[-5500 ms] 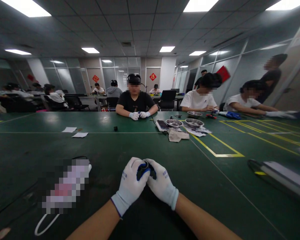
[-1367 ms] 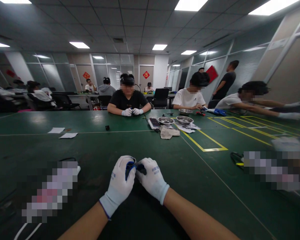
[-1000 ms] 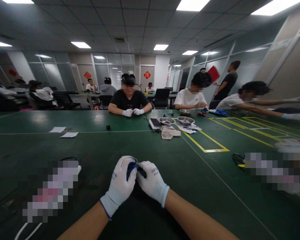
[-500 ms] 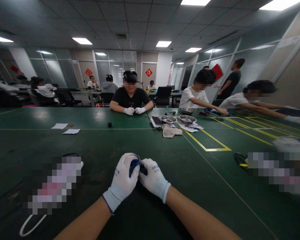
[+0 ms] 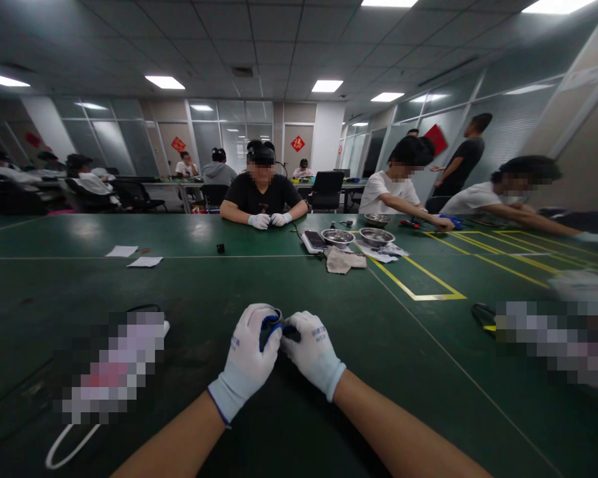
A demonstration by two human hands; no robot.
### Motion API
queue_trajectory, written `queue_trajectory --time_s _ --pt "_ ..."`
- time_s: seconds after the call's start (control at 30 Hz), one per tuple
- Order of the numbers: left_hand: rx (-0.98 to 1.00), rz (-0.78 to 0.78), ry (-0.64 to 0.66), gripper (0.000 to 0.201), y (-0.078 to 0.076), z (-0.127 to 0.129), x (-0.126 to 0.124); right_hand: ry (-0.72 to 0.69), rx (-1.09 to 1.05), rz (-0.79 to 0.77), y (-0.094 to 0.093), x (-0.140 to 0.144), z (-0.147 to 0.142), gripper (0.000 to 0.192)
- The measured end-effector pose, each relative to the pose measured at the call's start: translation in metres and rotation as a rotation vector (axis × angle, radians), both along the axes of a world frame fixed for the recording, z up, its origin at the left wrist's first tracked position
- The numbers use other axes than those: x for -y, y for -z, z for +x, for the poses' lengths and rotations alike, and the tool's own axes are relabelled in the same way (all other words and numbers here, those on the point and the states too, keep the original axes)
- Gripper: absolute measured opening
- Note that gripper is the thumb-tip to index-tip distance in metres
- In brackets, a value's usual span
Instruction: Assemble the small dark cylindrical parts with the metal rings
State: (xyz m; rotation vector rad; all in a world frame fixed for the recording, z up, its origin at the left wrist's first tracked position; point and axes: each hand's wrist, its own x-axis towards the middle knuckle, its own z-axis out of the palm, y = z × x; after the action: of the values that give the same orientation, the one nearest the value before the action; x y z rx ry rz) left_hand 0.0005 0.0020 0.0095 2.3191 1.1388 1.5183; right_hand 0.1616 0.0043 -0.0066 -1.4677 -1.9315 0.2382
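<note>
Both my hands wear white gloves with blue-coated palms and meet in front of me, low over the green table. My left hand (image 5: 252, 345) is curled round a small dark object with a curved, ring-like rim (image 5: 278, 313); its kind cannot be made out. The fingers of my right hand (image 5: 313, 348) are closed in a pinch at the right side of that object. Most of it is hidden by the gloves.
A blurred-out pouch with a white loop (image 5: 72, 445) lies left, another pixelated item (image 5: 548, 342) right. Farther off are metal bowls (image 5: 337, 237), a cloth (image 5: 345, 260), a phone (image 5: 315, 239), papers (image 5: 144, 262), a small black cube (image 5: 220, 248) and yellow tape (image 5: 438, 297). Co-workers sit around the table.
My right hand has shifted slightly right, and its fingertips stand a little farther from my left hand. My left hand keeps its grip. The whole view has moved slightly.
</note>
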Motion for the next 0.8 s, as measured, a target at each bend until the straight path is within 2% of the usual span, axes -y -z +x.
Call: queue_trajectory --time_s 0.3,0.8 --pt "-0.005 0.016 -0.010 0.017 0.0026 -0.0006 -0.0014 -0.118 -0.166 0.128 0.0006 0.0071 -0.0041 0.019" --pt "-0.015 -0.005 -0.011 0.017 0.0011 -0.0012 -0.0008 -0.098 -0.135 0.072 -0.0033 0.0096 -0.0051 0.017"
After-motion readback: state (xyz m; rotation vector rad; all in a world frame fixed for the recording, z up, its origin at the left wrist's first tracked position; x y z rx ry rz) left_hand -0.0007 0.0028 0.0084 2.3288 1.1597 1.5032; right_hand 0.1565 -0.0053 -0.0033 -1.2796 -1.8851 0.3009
